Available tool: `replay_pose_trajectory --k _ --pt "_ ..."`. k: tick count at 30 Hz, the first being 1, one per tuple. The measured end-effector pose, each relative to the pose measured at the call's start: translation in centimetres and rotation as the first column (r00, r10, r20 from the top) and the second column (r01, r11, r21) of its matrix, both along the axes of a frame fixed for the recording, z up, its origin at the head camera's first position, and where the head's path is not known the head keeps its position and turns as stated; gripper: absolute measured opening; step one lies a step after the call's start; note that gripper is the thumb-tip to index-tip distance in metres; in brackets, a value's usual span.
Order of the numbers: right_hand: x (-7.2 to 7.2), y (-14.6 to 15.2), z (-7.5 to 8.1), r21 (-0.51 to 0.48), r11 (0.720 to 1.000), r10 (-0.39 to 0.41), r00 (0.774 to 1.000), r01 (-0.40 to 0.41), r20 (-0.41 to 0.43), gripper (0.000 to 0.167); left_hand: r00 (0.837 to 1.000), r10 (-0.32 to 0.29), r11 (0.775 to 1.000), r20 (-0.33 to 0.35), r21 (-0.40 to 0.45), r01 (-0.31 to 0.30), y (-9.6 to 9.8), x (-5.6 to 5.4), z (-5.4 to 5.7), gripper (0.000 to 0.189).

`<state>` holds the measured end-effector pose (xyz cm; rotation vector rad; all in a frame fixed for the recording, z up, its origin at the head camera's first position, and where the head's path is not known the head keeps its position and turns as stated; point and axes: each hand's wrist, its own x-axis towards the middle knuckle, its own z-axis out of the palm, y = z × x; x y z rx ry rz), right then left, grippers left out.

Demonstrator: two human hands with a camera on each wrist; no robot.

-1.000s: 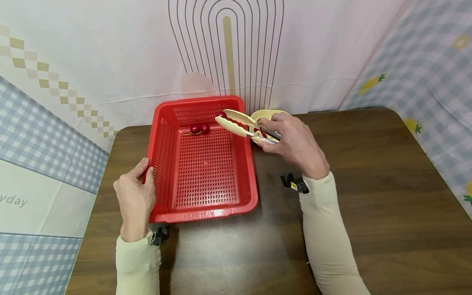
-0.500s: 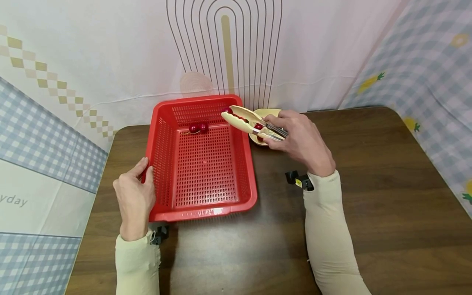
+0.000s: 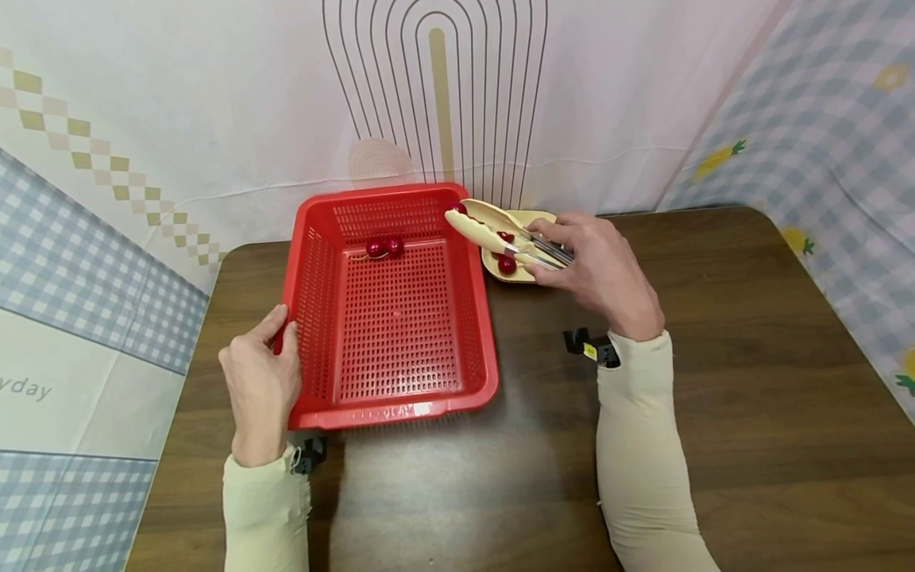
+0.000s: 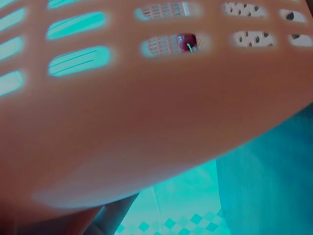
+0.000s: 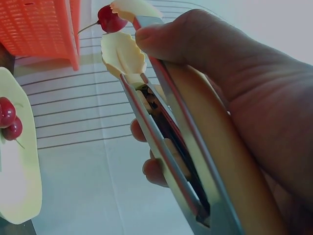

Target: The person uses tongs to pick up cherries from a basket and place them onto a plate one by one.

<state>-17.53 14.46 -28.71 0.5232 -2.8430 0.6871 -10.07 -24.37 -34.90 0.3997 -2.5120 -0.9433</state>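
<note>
My left hand [image 3: 260,381] grips the left rim of a red slotted plastic basket [image 3: 393,414], thumb inside. Two dark red cherries [image 3: 375,247] lie inside at its back left; one cherry [image 4: 186,42] shows through a slot in the left wrist view. In my right hand [image 3: 608,274] are metal tongs [image 3: 477,230] with cream scalloped tips. A stemmed cherry [image 5: 111,20] is held at the tips, above the basket's back right corner. Beneath the tongs, a pale yellow plate [image 3: 532,215] carries cherries [image 3: 506,264], partly hidden by tongs and hand.
A brown wooden table [image 3: 743,357] bears everything, with its surface extending to the front and right. Right behind it hangs a patterned white cloth [image 3: 608,95]. Checked cloth [image 3: 808,135] stands along the right side.
My right hand has drawn the tongs and their cherry rightward, from over the basket to its back right corner. More of the plate's cherries now show. My left hand stays on the rim.
</note>
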Motion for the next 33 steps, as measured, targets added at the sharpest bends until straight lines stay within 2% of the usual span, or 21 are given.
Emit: replay_pose_trajectory --k 13,26,33 --pt "-0.1 1.3 0.0 -0.036 0.999 -0.037 0.999 0.037 0.000 0.045 1.000 0.002 1.000 0.010 0.006 -0.002 0.0 0.0 0.1 0.032" --pt "-0.6 2.7 -0.5 -0.029 0.996 -0.079 0.992 0.082 0.099 0.053 1.000 0.007 1.000 0.024 0.013 -0.007 0.0 0.0 0.1 0.032" --pt "-1.0 3.6 -1.1 -0.017 0.994 -0.103 0.988 0.105 0.116 0.049 0.999 0.009 1.000 0.038 0.021 -0.010 0.0 0.0 0.1 0.032"
